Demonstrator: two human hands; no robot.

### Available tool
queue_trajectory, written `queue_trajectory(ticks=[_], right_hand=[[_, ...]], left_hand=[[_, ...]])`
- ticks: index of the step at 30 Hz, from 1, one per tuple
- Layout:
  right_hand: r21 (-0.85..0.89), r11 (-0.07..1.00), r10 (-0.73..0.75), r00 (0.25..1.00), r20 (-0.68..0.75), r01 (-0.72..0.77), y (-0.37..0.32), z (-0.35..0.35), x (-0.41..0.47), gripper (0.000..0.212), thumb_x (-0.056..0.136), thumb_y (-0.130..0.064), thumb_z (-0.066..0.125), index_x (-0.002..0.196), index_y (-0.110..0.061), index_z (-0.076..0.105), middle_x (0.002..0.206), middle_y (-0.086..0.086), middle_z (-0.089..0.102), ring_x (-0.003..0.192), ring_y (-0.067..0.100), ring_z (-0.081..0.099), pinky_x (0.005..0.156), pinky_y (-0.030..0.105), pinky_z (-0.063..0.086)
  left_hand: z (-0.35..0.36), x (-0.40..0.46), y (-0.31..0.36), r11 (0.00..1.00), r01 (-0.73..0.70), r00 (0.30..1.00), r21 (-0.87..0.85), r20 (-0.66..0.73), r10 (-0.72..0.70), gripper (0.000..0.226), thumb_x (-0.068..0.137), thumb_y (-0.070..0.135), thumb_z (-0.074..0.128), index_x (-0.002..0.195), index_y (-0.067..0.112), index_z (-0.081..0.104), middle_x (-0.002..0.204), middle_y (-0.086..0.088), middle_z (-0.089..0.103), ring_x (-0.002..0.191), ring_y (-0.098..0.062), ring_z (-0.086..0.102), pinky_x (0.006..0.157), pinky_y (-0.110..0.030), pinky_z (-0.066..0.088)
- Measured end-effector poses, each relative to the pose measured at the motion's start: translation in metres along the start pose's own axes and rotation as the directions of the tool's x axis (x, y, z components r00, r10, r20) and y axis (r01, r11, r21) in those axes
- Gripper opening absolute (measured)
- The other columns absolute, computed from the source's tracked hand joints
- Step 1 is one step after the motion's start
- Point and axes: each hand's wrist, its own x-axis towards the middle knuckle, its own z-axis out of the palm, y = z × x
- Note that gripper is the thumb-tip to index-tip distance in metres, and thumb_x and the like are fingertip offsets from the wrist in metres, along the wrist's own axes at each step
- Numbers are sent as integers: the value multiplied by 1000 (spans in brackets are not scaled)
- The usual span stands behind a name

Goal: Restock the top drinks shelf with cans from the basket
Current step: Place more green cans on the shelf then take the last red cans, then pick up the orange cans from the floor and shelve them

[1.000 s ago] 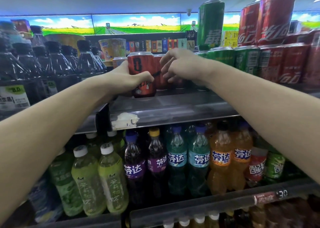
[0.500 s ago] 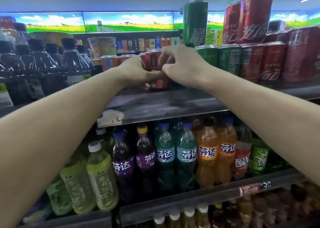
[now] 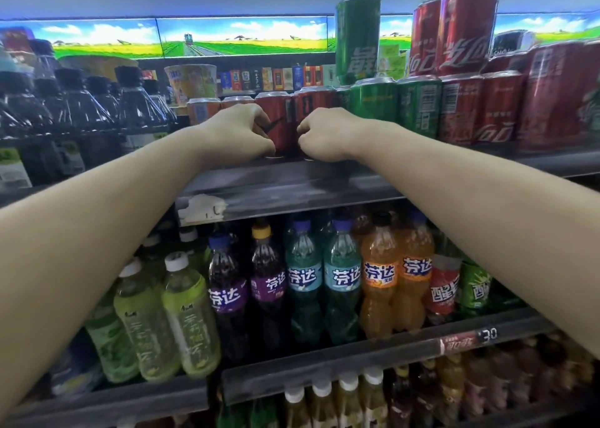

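Both arms raised to the top drinks shelf (image 3: 292, 184); left hand (image 3: 238, 133) curled with fingers bent inward, touching the left side of a red can (image 3: 276, 119) near its base; right hand (image 3: 324, 135) likewise curled, knuckles forward, against a second red can (image 3: 313, 102) just beside the first; impossible to tell whether either hand truly grips or merely presses, since fingertips are tucked out of sight. Both red cans upright at the shelf's front edge, touching or nearly so. Just left of them, two orange-toned cans (image 3: 203, 111); to the right, green cans (image 3: 376, 102) and then red cola cans (image 3: 500, 109), with one green can (image 3: 357, 37) and more red ones stacked on top. Dark bottles (image 3: 81, 102) on the left part of the same level. Below, a shelf of pale green tea bottles (image 3: 188, 317), purple, teal and orange soda bottles (image 3: 380, 278). Basket not in view.
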Motion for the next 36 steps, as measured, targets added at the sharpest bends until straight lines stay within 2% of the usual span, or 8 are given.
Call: queue_trajectory(ticks=[4, 8, 11, 15, 20, 24, 30, 36], right_hand=[[19, 1000, -14, 1000, 0, 14, 3, -1, -3, 44, 95, -18, 46, 134, -10, 64, 139, 11, 62, 127, 30, 58, 107, 41, 49], [15, 999, -43, 999, -17, 43, 6, -1, -11, 32, 96, -18, 47, 121, -7, 63, 123, 12, 64, 104, 29, 60, 78, 33, 49], [55, 989, -124, 973, -193, 137, 7, -5, -27, 25, 97, -17, 46, 116, -6, 58, 118, 14, 61, 104, 31, 57, 80, 34, 44], [140, 941, -201, 845, -496, 306, 17, -3, -63, 18, 95, -13, 50, 107, -6, 61, 104, 8, 62, 96, 26, 58, 83, 37, 48], [186, 888, -205, 724, -658, 420, 49, 33, -119, 16, 90, -10, 51, 103, -5, 59, 97, 6, 58, 83, 20, 54, 73, 30, 45], [321, 875, -125, 809, -575, 363, 81, 82, -167, 14, 87, -8, 52, 100, -6, 59, 90, 1, 55, 78, 17, 50, 71, 30, 44], [483, 868, 4, 972, -234, 113, 126, 166, -243, 13, 93, -9, 57, 105, -12, 61, 100, 3, 64, 89, 18, 58, 80, 32, 50], [521, 798, 298, 950, 96, -303, 174, 237, -319, 11, 99, -12, 55, 108, -14, 61, 95, 1, 64, 82, 15, 59, 68, 27, 48]], left_hand=[[0, -16, 9, 997, -19, 998, 72, -65, 24, 42, 94, 20, 70, 134, 12, 59, 117, -3, 73, 112, -22, 66, 102, -40, 53], [3, -34, 19, 995, -33, 988, 93, -148, 46, 33, 95, 20, 68, 127, 12, 64, 112, -4, 74, 107, -23, 67, 100, -40, 54], [9, -51, 26, 988, -75, 956, 133, -273, 109, 21, 93, 19, 68, 113, 13, 69, 101, -4, 74, 99, -24, 69, 95, -41, 56], [30, -82, 43, 968, -177, 873, 176, -427, 237, 13, 90, 17, 65, 102, 13, 67, 94, -4, 70, 88, -23, 66, 86, -43, 56], [96, -126, 57, 944, -249, 841, 215, -436, 321, 11, 86, 15, 62, 96, 9, 60, 90, -5, 61, 82, -22, 53, 73, -36, 42], [168, -166, 51, 971, -184, 939, 151, -265, 219, 15, 84, 22, 59, 92, 10, 55, 88, -6, 57, 83, -29, 54, 72, -42, 46], [270, -231, 38, 992, -97, 993, 82, 68, 91, 12, 91, 19, 63, 93, 19, 51, 87, 2, 53, 82, -22, 51, 70, -38, 42], [361, -294, 30, 1000, -11, 939, -6, 345, 12, 11, 93, 22, 61, 101, 15, 57, 97, -3, 63, 93, -26, 60, 78, -42, 53]])
